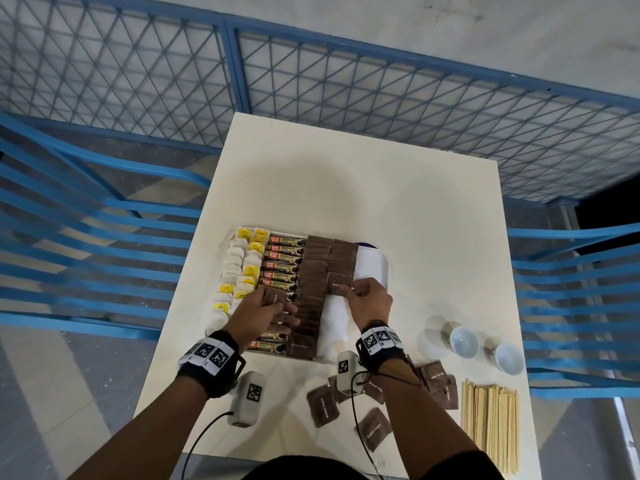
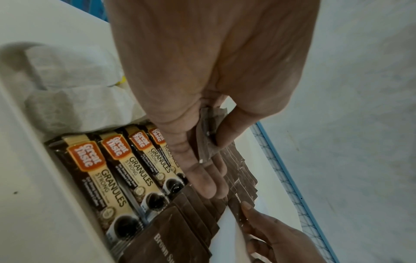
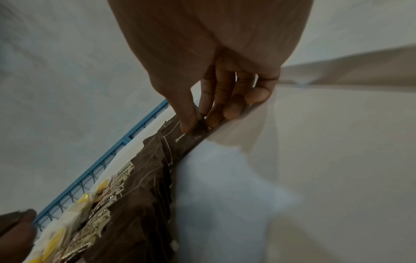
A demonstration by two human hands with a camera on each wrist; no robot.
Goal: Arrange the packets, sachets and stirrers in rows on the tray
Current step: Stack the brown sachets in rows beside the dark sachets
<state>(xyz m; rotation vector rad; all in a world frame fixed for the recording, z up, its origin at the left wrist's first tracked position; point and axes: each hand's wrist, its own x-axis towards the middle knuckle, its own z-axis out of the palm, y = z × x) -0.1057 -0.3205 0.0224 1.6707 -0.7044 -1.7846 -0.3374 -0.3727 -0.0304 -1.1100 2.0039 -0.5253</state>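
Note:
The white tray (image 1: 373, 268) holds rows of tea bags (image 1: 239, 268), coffee sachets (image 1: 284, 261) and two columns of brown sugar packets (image 1: 313, 271). My right hand (image 1: 360, 296) pinches the nearest brown sugar packet (image 1: 338, 284) of the right column, which lies flat on the tray; thumb and forefinger grip its corner (image 3: 198, 128). My left hand (image 1: 266, 311) hovers over the coffee sachets (image 2: 117, 169) and holds a few brown sugar packets (image 2: 208, 137) between thumb and palm. Its fingers (image 2: 207, 183) reach out over the left brown column.
Several loose brown sugar packets (image 1: 323, 405) lie on the table near its front edge. A bundle of wooden stirrers (image 1: 490, 424) sits at the front right. Two small white cups (image 1: 464, 341) (image 1: 509, 358) stand right of the tray. Blue mesh fencing (image 1: 381, 84) surrounds the table.

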